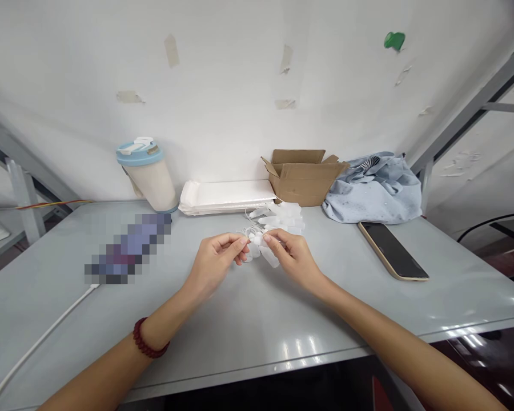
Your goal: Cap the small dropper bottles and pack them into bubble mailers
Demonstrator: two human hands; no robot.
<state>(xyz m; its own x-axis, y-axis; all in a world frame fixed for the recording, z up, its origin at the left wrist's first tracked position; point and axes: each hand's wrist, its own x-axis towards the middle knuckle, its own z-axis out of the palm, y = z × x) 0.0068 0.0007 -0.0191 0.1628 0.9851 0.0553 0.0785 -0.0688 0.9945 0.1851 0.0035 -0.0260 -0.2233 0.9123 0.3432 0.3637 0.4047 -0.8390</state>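
Over the middle of the table, my left hand (217,260) is closed, thumb pressed against the fingertips. What it pinches, perhaps an end of thin white string, is too small to make out. Facing it, my right hand (292,255) pinches a small white piece (254,238) between thumb and forefinger. The two sets of fingertips are only a short distance apart. Just behind and below them lies a pile of frosted, translucent white strips (285,214) with thin white strings. My fingers hide part of the pile.
Along the wall stand a blue-lidded cup (149,180), white padded envelopes (227,197), an open cardboard box (306,182) and a bundled light-blue cloth (374,194). A phone (393,251) lies at right. A pixelated object (131,248) with a white cable (45,342) is at left.
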